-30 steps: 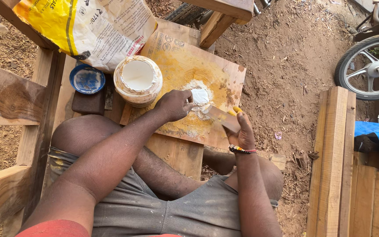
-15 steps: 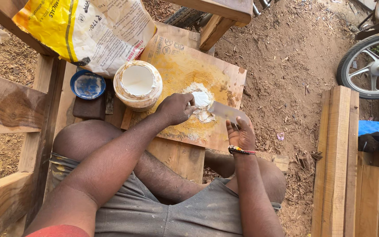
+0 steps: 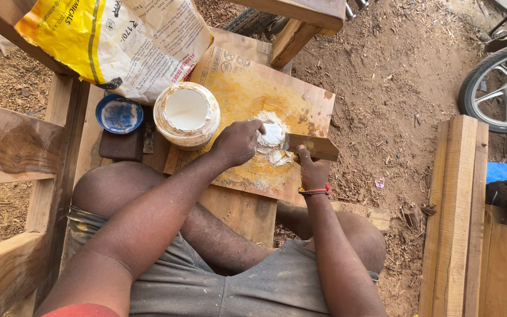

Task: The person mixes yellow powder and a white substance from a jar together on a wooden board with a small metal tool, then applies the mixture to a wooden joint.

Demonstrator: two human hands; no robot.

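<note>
Shifted slightly over board (image 3: 300, 100): left hand (image 3: 239, 141) pinching white paste (image 3: 272, 136); right hand (image 3: 312, 170) gripping scraper (image 3: 315, 147), blade flat for mixing.

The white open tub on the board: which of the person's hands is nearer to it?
Left. The left hand works the white paste just right of the white tub, almost beside it. The right hand holds a flat scraper farther right.

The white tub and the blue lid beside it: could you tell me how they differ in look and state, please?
The white tub is tall, round and open, its rim smeared with yellowish paste; the blue lid is flat, shallow and smaller. The tub stands nearer the left hand; the lid lies farther left on a dark block. Both are round and face upward.
</note>
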